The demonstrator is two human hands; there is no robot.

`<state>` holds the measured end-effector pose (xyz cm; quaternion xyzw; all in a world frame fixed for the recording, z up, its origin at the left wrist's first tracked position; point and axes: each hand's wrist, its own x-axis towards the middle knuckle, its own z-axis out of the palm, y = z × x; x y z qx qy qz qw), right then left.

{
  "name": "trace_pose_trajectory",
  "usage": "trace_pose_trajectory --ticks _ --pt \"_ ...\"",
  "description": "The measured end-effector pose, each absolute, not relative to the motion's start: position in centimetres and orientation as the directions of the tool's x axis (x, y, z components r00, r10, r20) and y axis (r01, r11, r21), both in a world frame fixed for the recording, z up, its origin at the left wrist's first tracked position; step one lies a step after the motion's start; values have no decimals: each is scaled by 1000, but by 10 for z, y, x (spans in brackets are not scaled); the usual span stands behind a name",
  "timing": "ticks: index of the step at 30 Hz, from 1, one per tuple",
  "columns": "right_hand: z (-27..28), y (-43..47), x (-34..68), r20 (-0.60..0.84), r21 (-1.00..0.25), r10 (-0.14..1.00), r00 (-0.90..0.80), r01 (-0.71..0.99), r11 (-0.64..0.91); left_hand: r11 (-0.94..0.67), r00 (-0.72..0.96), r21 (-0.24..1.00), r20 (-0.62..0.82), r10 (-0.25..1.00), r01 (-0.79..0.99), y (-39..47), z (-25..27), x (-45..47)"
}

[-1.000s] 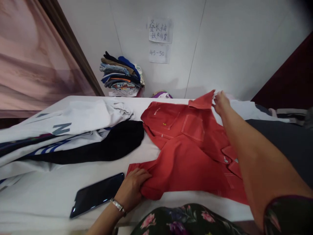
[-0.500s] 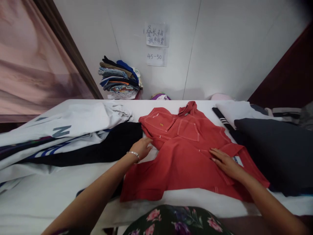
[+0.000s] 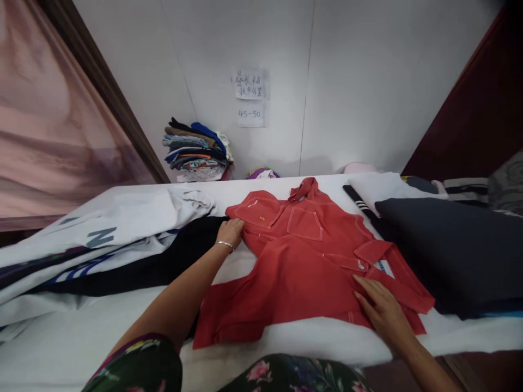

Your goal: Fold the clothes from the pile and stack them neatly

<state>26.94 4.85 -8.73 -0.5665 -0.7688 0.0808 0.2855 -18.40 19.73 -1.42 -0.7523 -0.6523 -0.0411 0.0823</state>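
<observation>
A red shirt (image 3: 294, 267) with white stitching, patch pockets and a collar at the far end lies spread and rumpled in front of me. At its upper left edge, beside a pocket with a small yellow mark, my left hand (image 3: 231, 231) has its fingers curled on the cloth; the fingertips are partly hidden. My right hand (image 3: 379, 307) rests open on the lower right of the shirt, fingers stretched out. Just beyond it, a fold of the red cloth is turned back near a white label (image 3: 385, 268).
White and black clothes (image 3: 134, 212) lie heaped on the left of the white table (image 3: 134, 321). Dark folded clothes (image 3: 445, 245) are stacked on the right. Behind the table stands a pile of folded garments (image 3: 198, 149), below paper signs (image 3: 252, 84) on the wall.
My left hand has moved away from me along the shirt's left edge toward the pocket. The right hand has drawn back toward me, and a fold now shows beyond it. The view has tilted up.
</observation>
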Motion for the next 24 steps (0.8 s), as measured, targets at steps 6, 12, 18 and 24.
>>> trace_pose_trajectory --ticks 6,12,18,24 --pt "-84 44 266 400 -705 916 5 640 305 -129 132 -28 197 972 991 189 6 -184" --pt "-38 34 266 407 -804 896 176 535 260 -28 -4 120 254 967 992 192 39 -179" --pt "-22 17 289 298 -852 908 294 511 114 -150 21 175 580 814 973 151 133 -182" --pt "-30 5 298 209 -848 977 40 506 161 -186 273 -222 472 839 957 47 140 -219"
